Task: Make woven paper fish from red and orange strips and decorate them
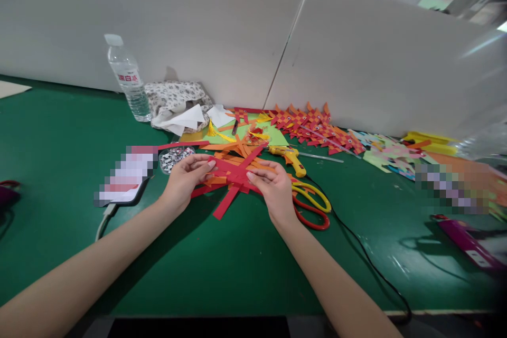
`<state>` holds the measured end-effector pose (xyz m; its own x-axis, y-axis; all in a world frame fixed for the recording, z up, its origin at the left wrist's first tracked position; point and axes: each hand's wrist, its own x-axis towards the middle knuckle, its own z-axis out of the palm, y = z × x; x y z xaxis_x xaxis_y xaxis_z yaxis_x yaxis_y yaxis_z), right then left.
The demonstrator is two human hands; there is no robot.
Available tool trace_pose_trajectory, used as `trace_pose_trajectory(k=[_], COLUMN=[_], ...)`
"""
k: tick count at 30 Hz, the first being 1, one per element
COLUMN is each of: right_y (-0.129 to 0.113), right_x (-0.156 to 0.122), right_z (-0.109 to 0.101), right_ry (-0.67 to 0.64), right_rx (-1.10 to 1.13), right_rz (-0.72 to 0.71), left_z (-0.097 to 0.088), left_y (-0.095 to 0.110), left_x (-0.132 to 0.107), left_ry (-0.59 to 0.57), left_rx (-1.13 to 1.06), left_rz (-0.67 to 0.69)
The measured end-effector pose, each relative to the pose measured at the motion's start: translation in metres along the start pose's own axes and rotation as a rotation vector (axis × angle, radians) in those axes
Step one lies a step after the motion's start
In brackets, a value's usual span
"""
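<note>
Between my two hands, just over the green table, is a red paper strip (224, 167), crossed by another red strip that runs diagonally. My left hand (189, 174) pinches its left end between thumb and fingers. At the other end, my right hand (274, 185) pinches the red paper too. Beneath and behind lie several loose orange paper strips (225, 147), partly covered. Scissors (317, 205) with one yellow and one red handle loop lie beside my right hand, their blades hidden. A yellow glue gun (293, 159) rests just beyond it.
A clear box of googly eyes (174, 156) and a phone (127, 177) on a cable lie left. Behind stand a water bottle (129, 82) and a patterned tissue pouch (178, 96). Woven red-orange paper fish (317, 125) lie along the partition (158, 21). A purple power strip (467, 243) sits right.
</note>
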<state>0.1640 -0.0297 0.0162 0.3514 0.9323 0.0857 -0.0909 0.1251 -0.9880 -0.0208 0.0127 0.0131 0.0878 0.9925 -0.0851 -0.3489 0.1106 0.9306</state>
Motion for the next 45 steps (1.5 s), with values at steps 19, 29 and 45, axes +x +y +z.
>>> trace_pose_trajectory(k=[19,29,45], right_y=[-0.001,0.0,-0.008], right_x=[0.002,0.003,-0.006], right_z=[-0.002,-0.005,-0.003], right_ry=[0.066,0.055,-0.316], right_rx=[-0.025,-0.137,-0.228], right_rz=[-0.054,-0.211,-0.232], left_z=[0.002,0.002,0.013], left_y=[0.001,0.001,0.0], left_x=[-0.004,-0.006,-0.019], left_ry=[-0.044,-0.083,-0.348], left_rx=[0.04,0.116,0.423], left_rz=[0.005,0.039,-0.086])
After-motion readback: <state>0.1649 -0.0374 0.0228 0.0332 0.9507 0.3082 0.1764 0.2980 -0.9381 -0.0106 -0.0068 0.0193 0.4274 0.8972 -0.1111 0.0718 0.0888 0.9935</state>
